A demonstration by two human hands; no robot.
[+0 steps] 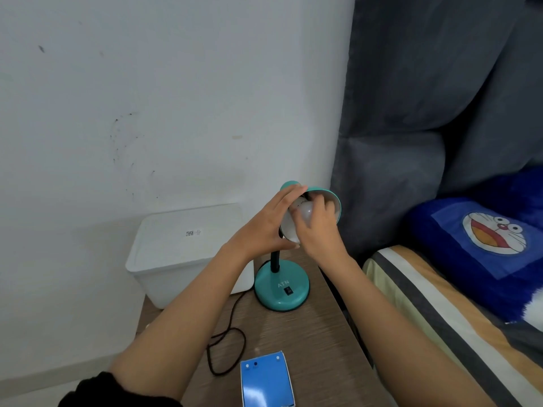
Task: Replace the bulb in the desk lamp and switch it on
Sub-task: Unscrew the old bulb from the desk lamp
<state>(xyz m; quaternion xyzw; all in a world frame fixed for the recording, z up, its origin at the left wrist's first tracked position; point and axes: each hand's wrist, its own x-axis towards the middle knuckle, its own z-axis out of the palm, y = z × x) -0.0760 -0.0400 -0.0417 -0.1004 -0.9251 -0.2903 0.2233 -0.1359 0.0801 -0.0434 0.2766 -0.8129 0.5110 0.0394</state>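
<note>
White, scuffed wall fills the upper left of the frame, and a brown wood-grain bedside table (308, 333) runs up from the bottom centre. On it stands a teal desk lamp with a round base (281, 289) bearing a black rocker switch (288, 290), a black neck and a teal cone-shaped shade (335, 201) tilted toward the camera, just above the middle of the frame. Inside the shade's mouth sits a white frosted bulb (304, 214). The left hand (264, 227) cups the shade from the left, fingers held together over its top and thumb stretched under its lower rim. The right hand (318, 227) reaches in from the right, its fingers curled around the bulb. A dark cord (226, 348) loops across the table from the base. Near the bottom edge lies a blue-and-white cardboard box (266, 380). A white lidded plastic bin (188, 251) sits left of the lamp against the wall. At right are a grey padded headboard (426, 113), a striped bedsheet (440, 304) and a blue plush cartoon-cat pillow (484, 245).
</note>
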